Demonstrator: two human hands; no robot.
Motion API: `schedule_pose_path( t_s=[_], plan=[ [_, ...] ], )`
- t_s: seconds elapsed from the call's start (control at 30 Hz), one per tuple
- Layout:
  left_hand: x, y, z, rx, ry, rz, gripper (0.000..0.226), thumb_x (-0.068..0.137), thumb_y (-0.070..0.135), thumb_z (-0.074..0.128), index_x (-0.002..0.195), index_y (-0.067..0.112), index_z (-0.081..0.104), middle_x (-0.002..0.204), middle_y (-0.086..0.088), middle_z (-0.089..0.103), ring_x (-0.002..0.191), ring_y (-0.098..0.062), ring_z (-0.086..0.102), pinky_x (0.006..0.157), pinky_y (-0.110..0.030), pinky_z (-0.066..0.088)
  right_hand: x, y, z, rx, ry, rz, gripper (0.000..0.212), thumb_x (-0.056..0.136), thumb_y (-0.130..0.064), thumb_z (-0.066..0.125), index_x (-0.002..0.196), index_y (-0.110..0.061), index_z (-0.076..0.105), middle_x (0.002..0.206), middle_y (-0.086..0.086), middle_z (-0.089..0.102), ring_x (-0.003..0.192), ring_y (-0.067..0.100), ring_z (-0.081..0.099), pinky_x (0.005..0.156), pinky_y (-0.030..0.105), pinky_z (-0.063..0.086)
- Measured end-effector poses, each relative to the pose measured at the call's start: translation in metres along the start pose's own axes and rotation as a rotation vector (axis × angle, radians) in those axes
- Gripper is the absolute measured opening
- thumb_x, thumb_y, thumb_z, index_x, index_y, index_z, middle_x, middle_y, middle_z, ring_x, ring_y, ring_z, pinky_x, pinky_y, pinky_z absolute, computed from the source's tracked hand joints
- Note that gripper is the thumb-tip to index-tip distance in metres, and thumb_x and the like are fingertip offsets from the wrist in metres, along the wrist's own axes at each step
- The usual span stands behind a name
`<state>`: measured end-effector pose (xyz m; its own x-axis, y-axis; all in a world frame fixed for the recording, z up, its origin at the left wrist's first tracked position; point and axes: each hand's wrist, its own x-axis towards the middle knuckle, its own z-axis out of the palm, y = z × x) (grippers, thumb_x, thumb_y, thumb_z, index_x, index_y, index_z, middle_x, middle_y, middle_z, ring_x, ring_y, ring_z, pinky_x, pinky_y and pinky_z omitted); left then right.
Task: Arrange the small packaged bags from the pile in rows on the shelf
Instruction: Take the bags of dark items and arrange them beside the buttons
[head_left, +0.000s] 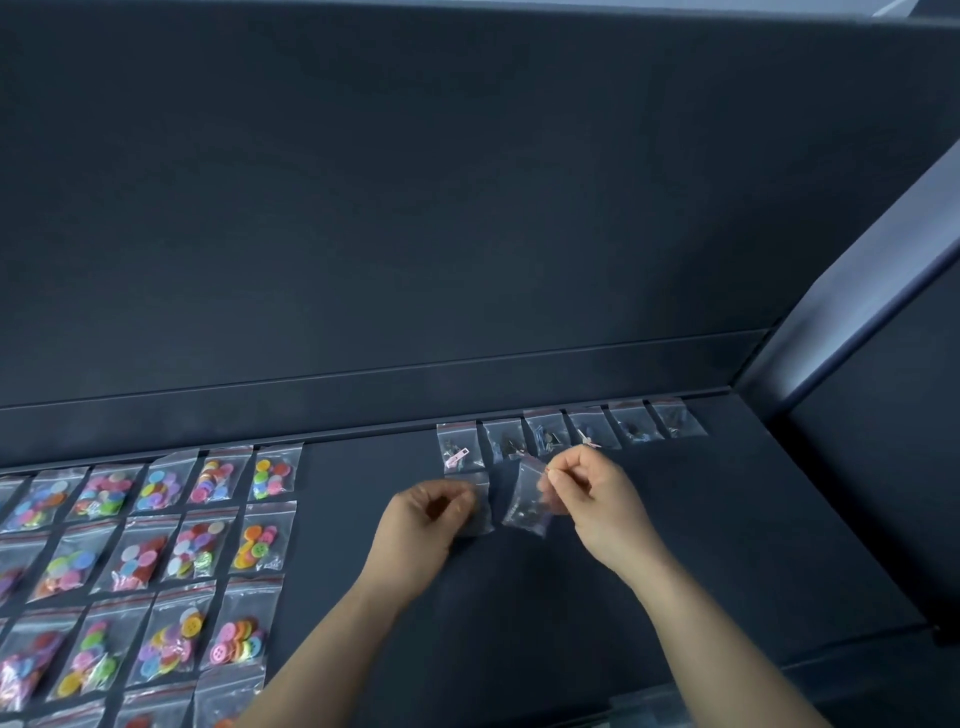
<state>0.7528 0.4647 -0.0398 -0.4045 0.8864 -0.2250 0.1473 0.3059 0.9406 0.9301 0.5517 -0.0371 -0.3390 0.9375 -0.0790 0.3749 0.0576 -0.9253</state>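
Back row (545, 432): six small clear bags of dark hardware are lying side by side along the rear ledge of the shelf (675, 519).
Left hand (426, 514): curled fingers are pinching a first bag (482, 514), just in front of the back row's left end.
Right hand (592, 493): fingertips are pinching the top corner of a second bag (524, 506), just in front of the back row.
Button bags (156, 545): colourful packets are lying in neat rows well left of the back row.
Progress: one hardware row is looking finished and a second is only starting. The pile is not showing, so the remainder cannot be judged.
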Motion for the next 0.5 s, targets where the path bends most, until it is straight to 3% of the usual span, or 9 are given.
schedule_pose_path(
  t_s=[0.07, 0.2, 0.3, 0.43, 0.5],
  plan=[
    [0.005, -0.009, -0.003, 0.146, 0.058, 0.037, 0.010, 0.086, 0.021, 0.069, 0.088, 0.030, 0.071, 0.086, 0.003, 0.070, 0.078, -0.011, 0.064, 0.071, -0.017, 0.050, 0.008, 0.006, -0.003, -0.149, -0.027, -0.031, 0.016, 0.095, -0.005, 0.048, 0.083, -0.012, 0.057, 0.080, -0.001, 0.070, 0.067, 0.005, 0.064, 0.066, 0.015, 0.049],
    [0.013, -0.019, -0.003, 0.466, 0.054, 0.132, 0.023, 0.083, 0.028, 0.071, 0.104, 0.036, 0.068, 0.098, 0.013, 0.054, 0.098, -0.012, 0.051, 0.089, -0.022, 0.041, 0.021, 0.015, 0.010, -0.281, -0.025, -0.072, 0.014, 0.092, -0.008, 0.053, 0.087, -0.018, 0.062, 0.084, -0.003, 0.069, 0.074, 0.010, 0.066, 0.070, 0.026, 0.052],
    [0.015, -0.019, 0.000, 0.593, 0.039, 0.156, 0.031, 0.084, 0.034, 0.068, 0.114, 0.036, 0.064, 0.102, 0.014, 0.046, 0.102, -0.011, 0.044, 0.088, -0.015, 0.031, 0.021, 0.024, 0.013, -0.409, 0.053, -0.172, 0.022, 0.090, -0.015, 0.061, 0.112, -0.016, 0.065, 0.106, -0.005, 0.062, 0.092, 0.010, 0.060, 0.081, 0.023, 0.049],
    [0.015, -0.021, 0.003, 0.663, 0.049, 0.179, 0.035, 0.084, 0.039, 0.067, 0.119, 0.038, 0.062, 0.105, 0.015, 0.046, 0.104, -0.010, 0.045, 0.088, -0.013, 0.030, 0.006, 0.037, 0.010, -0.500, 0.047, -0.285, 0.026, 0.087, -0.025, 0.067, 0.112, -0.019, 0.068, 0.113, -0.007, 0.057, 0.103, 0.009, 0.052, 0.087, 0.020, 0.040],
    [0.015, -0.022, 0.003, 0.686, 0.051, 0.186, 0.037, 0.084, 0.041, 0.066, 0.120, 0.039, 0.061, 0.110, 0.012, 0.050, 0.106, -0.011, 0.045, 0.088, -0.014, 0.030, 0.000, 0.044, 0.014, -0.541, 0.019, -0.316, 0.029, 0.085, -0.031, 0.065, 0.111, -0.018, 0.070, 0.114, -0.007, 0.061, 0.103, 0.013, 0.055, 0.090, 0.026, 0.044]
  ],
)
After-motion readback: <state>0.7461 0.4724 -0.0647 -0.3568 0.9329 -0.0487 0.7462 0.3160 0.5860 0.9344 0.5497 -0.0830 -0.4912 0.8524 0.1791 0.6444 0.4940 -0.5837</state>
